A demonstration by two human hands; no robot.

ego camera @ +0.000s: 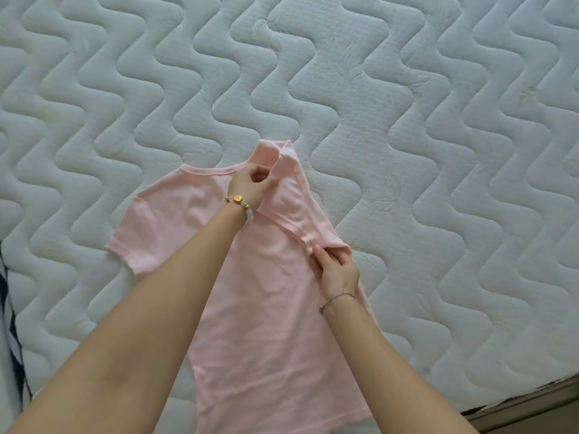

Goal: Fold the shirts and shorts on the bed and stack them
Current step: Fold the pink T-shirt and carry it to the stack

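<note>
A pale pink T-shirt (269, 324) lies on the white quilted mattress (407, 120), collar away from me and hem toward me. Its left sleeve lies spread flat. The right side, sleeve included, is lifted and turned in over the body. My left hand (250, 183) pinches the fabric at the right shoulder beside the collar. My right hand (336, 267) pinches the folded edge at the right sleeve hem. No shorts or other shirts show.
A black-and-white striped cloth (9, 324) lies at the left edge of the mattress. The mattress's near right edge runs over a dark wooden frame (532, 405) at the bottom right corner.
</note>
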